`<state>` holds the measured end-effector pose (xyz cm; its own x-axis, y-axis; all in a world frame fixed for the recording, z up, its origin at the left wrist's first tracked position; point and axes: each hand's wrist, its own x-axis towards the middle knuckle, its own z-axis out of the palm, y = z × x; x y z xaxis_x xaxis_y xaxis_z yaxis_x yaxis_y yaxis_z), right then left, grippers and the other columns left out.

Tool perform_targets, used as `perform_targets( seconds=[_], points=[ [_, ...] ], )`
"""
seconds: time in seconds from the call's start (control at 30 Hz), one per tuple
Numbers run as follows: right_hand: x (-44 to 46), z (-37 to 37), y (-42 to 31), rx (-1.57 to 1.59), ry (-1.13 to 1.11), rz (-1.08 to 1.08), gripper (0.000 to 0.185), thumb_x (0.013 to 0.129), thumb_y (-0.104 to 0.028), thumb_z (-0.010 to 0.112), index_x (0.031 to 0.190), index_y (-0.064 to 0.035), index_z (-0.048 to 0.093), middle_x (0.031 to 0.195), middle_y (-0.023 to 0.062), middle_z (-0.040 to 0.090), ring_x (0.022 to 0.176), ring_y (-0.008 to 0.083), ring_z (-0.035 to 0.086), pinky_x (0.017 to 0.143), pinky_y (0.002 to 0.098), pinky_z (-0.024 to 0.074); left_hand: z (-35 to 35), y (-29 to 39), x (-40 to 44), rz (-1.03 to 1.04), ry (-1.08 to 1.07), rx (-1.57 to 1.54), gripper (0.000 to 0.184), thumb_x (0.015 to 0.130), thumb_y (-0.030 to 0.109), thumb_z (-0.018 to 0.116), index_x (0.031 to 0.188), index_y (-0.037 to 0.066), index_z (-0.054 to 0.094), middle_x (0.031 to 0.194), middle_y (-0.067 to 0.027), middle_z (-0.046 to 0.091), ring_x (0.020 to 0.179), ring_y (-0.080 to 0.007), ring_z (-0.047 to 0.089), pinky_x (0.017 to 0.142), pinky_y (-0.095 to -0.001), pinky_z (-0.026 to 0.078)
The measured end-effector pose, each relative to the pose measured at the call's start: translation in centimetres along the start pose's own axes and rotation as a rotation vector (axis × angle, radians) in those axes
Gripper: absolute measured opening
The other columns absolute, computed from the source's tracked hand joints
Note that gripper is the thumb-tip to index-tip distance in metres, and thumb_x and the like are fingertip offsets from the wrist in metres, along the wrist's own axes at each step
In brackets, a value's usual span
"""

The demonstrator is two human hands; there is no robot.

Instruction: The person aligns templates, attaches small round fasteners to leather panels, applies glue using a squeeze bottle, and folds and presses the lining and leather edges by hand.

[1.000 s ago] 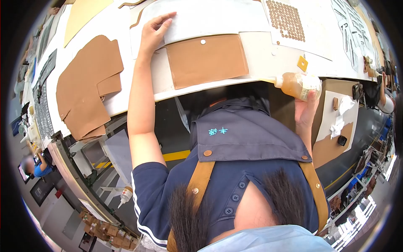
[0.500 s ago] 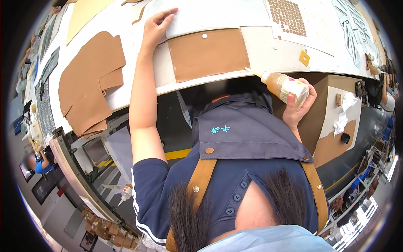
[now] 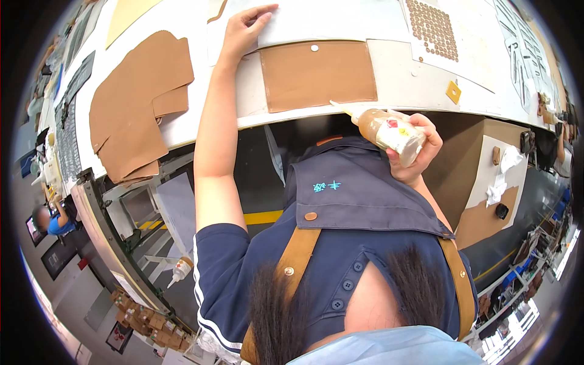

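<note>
The bottle has moved left along the brown sheet, right fingers clasping it, left fingers parted; oversqueezing could spill drips.

The right hand carries the squeeze bottle leftward along the front edge of the workbench. A second ago its nozzle points nearly level at a spot just right of the brown panel; then the tip reaches the panel's front right corner, and now it stands at the panel's front edge, inward of that corner. The bottle slants more, its base swung down toward the person. It has also rolled, bringing red and yellow marks on the label into plain view. Fingers at first hidden behind the bottle now show, curled around its rear end.
</note>
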<state>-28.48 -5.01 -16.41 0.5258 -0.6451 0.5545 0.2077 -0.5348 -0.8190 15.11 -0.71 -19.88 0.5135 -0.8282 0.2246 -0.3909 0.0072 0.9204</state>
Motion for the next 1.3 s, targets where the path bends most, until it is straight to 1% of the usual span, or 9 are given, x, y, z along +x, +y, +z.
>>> perform_targets(
  seconds=[0.63, 0.77, 0.8, 0.9, 0.97, 1.0, 1.03, 1.1, 1.3],
  points=[
    [3.5, 7.7, 0.2, 0.138, -0.339, -0.245, 0.093, 0.070, -0.011, 0.096, 0.135, -0.0084, 0.030, 0.128, 0.0209, 0.047, 0.115, 0.0392, 0.066, 0.092, 0.0430, 0.0572, 0.0, -0.1, -0.2, -0.042, -0.010, 0.000, 0.028, 0.096, 0.011, 0.066, 0.120, -0.002, 0.073, 0.111, -0.0105, 0.077, 0.101, -0.0149, 0.069, 0.091, -0.0289, 0.053],
    [3.5, 8.6, 0.9, 0.320, -0.212, -0.045, 0.085, 0.083, -0.030, 0.088, 0.138, -0.0063, 0.027, 0.130, 0.0188, 0.046, 0.117, 0.0399, 0.065, 0.093, 0.0440, 0.0556, -0.2, 1.0, -0.5, -0.044, -0.012, 0.068, 0.028, 0.096, 0.011, 0.066, 0.120, 0.000, 0.074, 0.109, -0.0108, 0.078, 0.100, -0.0151, 0.069, 0.090, -0.0289, 0.053],
    [3.9, 8.6, -0.2, 0.417, -0.082, 0.134, 0.076, 0.094, -0.048, 0.073, 0.138, -0.0026, 0.030, 0.128, 0.0159, 0.050, 0.121, 0.0339, 0.062, 0.101, 0.0427, 0.0502, -0.2, 1.2, -0.4, 0.003, 0.004, 0.092, 0.027, 0.096, 0.012, 0.067, 0.120, 0.004, 0.076, 0.107, -0.0091, 0.077, 0.097, -0.0136, 0.068, 0.088, -0.0276, 0.053],
    [5.1, 5.3, 0.5, 0.421, 0.296, 0.387, 0.062, 0.104, -0.054, 0.054, 0.131, 0.0001, 0.043, 0.124, 0.0128, 0.055, 0.123, 0.0240, 0.058, 0.107, 0.0375, 0.0436, 0.0, 1.9, -0.4, 0.068, 0.007, 0.116, 0.027, 0.096, 0.014, 0.067, 0.121, 0.009, 0.077, 0.107, -0.0050, 0.076, 0.095, -0.0111, 0.067, 0.087, -0.0261, 0.052],
    [5.1, 0.7, 3.3, 0.238, 0.481, 0.440, 0.054, 0.111, -0.052, 0.038, 0.122, -0.0015, 0.053, 0.120, 0.0116, 0.058, 0.120, 0.0183, 0.054, 0.106, 0.0340, 0.0407, -0.3, 1.8, -0.5, -0.006, -0.042, 0.112, 0.029, 0.099, 0.015, 0.065, 0.126, 0.008, 0.074, 0.118, -0.0034, 0.075, 0.106, -0.0123, 0.067, 0.097, -0.0279, 0.051],
    [5.7, -1.6, 4.0, 0.116, 0.525, 0.399, 0.052, 0.112, -0.049, 0.035, 0.119, -0.0008, 0.055, 0.120, 0.0115, 0.058, 0.115, 0.0188, 0.055, 0.105, 0.0344, 0.0416, 0.2, 1.1, -0.4, 0.102, 0.041, 0.075, 0.028, 0.095, 0.011, 0.067, 0.121, 0.011, 0.077, 0.095, -0.0034, 0.075, 0.080, -0.0098, 0.062, 0.078, -0.0251, 0.051],
    [6.2, -3.9, 4.7, -0.003, 0.566, 0.359, 0.052, 0.114, -0.046, 0.032, 0.117, 0.0000, 0.056, 0.120, 0.0113, 0.058, 0.111, 0.0194, 0.055, 0.103, 0.0348, 0.0426, 0.3, 1.6, -0.3, 0.069, 0.041, 0.064, 0.029, 0.095, 0.010, 0.067, 0.122, 0.012, 0.077, 0.095, -0.0020, 0.074, 0.079, -0.0088, 0.060, 0.077, -0.0244, 0.050],
    [5.9, -8.6, 6.6, -0.460, 0.602, 0.310, 0.056, 0.113, -0.047, 0.032, 0.116, 0.0039, 0.055, 0.121, 0.0137, 0.057, 0.115, 0.0230, 0.051, 0.105, 0.0381, 0.0405, 0.3, 3.3, -0.9, 0.003, 0.043, 0.045, 0.032, 0.095, 0.008, 0.065, 0.125, 0.013, 0.076, 0.095, 0.0009, 0.072, 0.078, -0.0067, 0.057, 0.076, -0.0230, 0.049],
    [4.9, -14.5, 11.0, -0.832, 0.631, 0.426, 0.060, 0.112, -0.047, 0.037, 0.127, 0.0091, 0.052, 0.132, 0.0178, 0.049, 0.133, 0.0302, 0.037, 0.113, 0.0451, 0.0317, 1.2, 3.9, -1.1, -0.012, 0.131, -0.077, 0.031, 0.095, 0.005, 0.064, 0.124, 0.011, 0.076, 0.099, 0.0030, 0.071, 0.080, -0.0047, 0.055, 0.078, -0.0206, 0.049]
  ],
)
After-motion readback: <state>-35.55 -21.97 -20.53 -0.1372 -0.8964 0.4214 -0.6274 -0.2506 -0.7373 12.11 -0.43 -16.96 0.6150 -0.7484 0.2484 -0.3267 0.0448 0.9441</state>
